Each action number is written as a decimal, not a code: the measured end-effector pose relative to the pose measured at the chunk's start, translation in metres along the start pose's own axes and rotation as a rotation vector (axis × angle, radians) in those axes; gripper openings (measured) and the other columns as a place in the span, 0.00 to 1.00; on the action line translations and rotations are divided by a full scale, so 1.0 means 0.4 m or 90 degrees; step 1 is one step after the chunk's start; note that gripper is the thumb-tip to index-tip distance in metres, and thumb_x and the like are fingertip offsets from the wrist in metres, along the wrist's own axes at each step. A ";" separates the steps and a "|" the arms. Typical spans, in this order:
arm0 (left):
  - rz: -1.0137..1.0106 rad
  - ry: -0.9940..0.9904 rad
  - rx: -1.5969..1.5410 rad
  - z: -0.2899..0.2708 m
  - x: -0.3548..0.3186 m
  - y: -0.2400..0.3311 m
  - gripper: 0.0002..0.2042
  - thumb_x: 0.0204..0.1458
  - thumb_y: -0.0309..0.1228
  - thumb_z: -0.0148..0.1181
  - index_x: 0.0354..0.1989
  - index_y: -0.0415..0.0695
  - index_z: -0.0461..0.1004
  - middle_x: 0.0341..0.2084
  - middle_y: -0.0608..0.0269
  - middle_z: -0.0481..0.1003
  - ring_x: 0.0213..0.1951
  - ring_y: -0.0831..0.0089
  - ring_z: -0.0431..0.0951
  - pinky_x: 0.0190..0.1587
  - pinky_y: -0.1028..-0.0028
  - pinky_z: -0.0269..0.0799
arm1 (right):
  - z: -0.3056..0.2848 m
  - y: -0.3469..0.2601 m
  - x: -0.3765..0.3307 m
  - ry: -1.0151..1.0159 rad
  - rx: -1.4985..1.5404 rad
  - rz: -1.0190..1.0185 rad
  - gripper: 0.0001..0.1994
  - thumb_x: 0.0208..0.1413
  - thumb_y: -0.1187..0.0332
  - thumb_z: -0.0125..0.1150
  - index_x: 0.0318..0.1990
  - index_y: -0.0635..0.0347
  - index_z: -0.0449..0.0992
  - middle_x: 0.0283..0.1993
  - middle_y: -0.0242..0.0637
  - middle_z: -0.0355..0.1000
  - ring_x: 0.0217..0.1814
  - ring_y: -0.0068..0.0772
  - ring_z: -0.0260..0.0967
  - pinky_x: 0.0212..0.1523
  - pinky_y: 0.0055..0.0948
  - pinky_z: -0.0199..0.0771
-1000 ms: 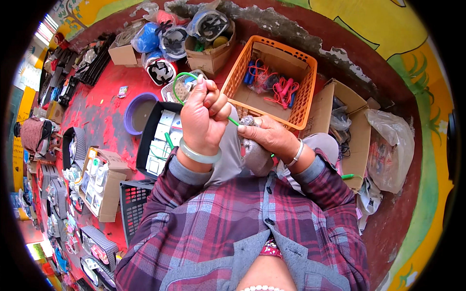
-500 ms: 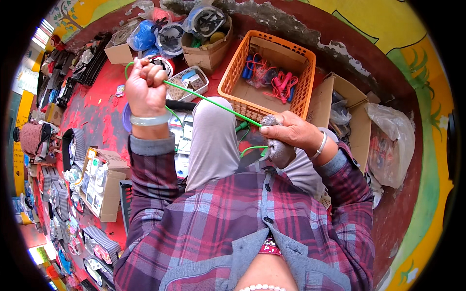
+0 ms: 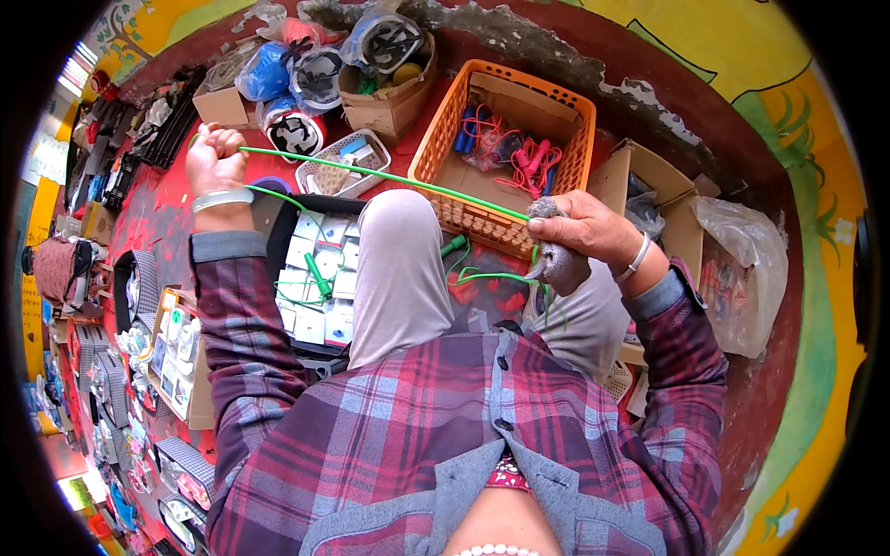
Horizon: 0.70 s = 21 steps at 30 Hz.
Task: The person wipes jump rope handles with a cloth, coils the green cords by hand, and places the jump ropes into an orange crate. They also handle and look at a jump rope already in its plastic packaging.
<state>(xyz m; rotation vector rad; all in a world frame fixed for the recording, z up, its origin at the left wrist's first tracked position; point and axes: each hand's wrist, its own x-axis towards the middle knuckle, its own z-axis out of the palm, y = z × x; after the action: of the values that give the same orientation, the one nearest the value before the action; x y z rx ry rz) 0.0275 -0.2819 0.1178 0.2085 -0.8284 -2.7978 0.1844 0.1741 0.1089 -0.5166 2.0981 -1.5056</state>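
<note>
A bright green skipping rope (image 3: 389,177) is stretched taut between my two hands, above my knees. My left hand (image 3: 216,159), closed in a fist at the upper left, grips one stretch of it. On the right, my right hand (image 3: 593,227) pinches a grey cloth (image 3: 559,269) folded around the rope. Loose rope hangs below both hands. One green handle (image 3: 318,276) dangles over a black tray of small white packets (image 3: 301,320); another green handle (image 3: 453,245) is beside my knee.
Ahead stands an orange plastic basket (image 3: 584,148) holding pink and blue skipping ropes. Near it are a white basket (image 3: 378,148), a cardboard box of bagged items (image 3: 394,109) and bagged helmets (image 3: 318,79). To the right are an open carton (image 3: 681,208) and a plastic bag (image 3: 746,278).
My hands have moved farther apart, the left one outward to the left and the right one slightly right, with a longer taut stretch of rope between them. A dangling handle now shows.
</note>
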 end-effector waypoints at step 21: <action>0.073 0.219 0.027 -0.358 0.260 0.319 0.10 0.62 0.33 0.36 0.32 0.42 0.58 0.12 0.71 0.50 0.13 0.81 0.51 0.14 0.80 0.47 | -0.073 -0.023 -0.066 0.040 0.013 0.113 0.10 0.55 0.66 0.57 0.25 0.63 0.72 0.22 0.24 0.66 0.25 0.15 0.60 0.28 0.19 0.62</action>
<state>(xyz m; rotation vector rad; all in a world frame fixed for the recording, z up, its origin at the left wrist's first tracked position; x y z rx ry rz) -0.0237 -0.4864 0.0613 0.6091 -0.7861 -2.5362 0.1881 0.2086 0.1299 -0.2705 2.1127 -1.4565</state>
